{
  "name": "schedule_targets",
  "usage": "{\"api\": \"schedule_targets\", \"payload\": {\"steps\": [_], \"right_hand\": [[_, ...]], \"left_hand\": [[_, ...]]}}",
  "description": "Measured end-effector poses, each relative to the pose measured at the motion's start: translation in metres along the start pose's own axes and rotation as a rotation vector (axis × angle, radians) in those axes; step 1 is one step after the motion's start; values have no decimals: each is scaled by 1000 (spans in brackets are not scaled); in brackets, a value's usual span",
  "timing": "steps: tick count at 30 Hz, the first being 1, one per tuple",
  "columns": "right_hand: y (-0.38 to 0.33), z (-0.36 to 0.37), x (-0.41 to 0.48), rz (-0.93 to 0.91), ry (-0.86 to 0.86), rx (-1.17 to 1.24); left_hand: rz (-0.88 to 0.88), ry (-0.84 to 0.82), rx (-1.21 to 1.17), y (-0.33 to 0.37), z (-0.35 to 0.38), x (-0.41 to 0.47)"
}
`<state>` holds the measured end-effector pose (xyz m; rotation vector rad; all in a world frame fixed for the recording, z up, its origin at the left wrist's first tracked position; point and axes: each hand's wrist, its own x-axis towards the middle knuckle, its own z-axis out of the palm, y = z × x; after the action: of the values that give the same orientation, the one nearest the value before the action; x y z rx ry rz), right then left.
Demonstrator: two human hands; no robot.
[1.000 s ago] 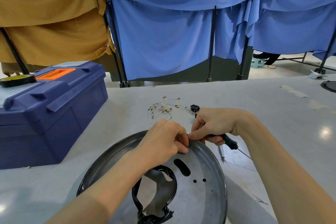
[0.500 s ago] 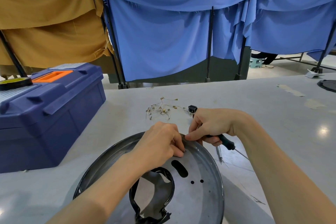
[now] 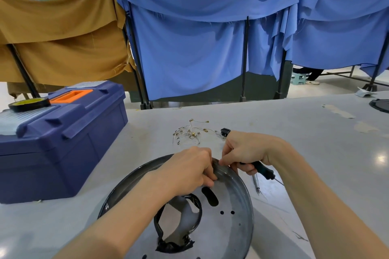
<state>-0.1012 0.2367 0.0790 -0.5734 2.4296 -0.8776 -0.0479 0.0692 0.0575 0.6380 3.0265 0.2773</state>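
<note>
The metal plate (image 3: pixel 237 206) is glossy dark grey with a black ring (image 3: pixel 199 208), the screwdriver (image 3: pixel 263 171) handle black, the toolbox (image 3: pixel 63 143) navy with an orange handle, the tape roll (image 3: pixel 29 104) black and yellow — the cloths plain blue (image 3: pixel 189 48) and mustard-brown (image 3: pixel 59 38), the table (image 3: pixel 294 128) pale grey.

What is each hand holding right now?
Left hand: fingers curled, pinching the pan rim.
Right hand: grips a screwdriver, fingertips at the same rim.

The grey table (image 3: pixel 315 143) carried a blue toolbox (image 3: pixel 63 143) at the left, a round metal plate (image 3: pixel 235 216) lower centre, tangled wires (image 3: pixel 190 132) just above it, tweezers (image 3: pixel 256 184) by its right rim, and a dark disc (image 3: pixel 381 105) at the far right edge.
</note>
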Motion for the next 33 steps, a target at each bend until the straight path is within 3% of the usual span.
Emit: {"api": "schedule_targets", "payload": {"steps": [9,16,24,33], "right_hand": [[-6,7,2,3,-25,-102],[-1,10,14,-24,8,-134],[-1,7,12,25,-59,57],[44,-31,8,132,231,42]], "left_hand": [[-59,104,-129,-5,8,4],[4,146,-268,-15,11,-1],[-5,154,-229,-17,7,4],[5,213,-266,-22,27,-2]]}}
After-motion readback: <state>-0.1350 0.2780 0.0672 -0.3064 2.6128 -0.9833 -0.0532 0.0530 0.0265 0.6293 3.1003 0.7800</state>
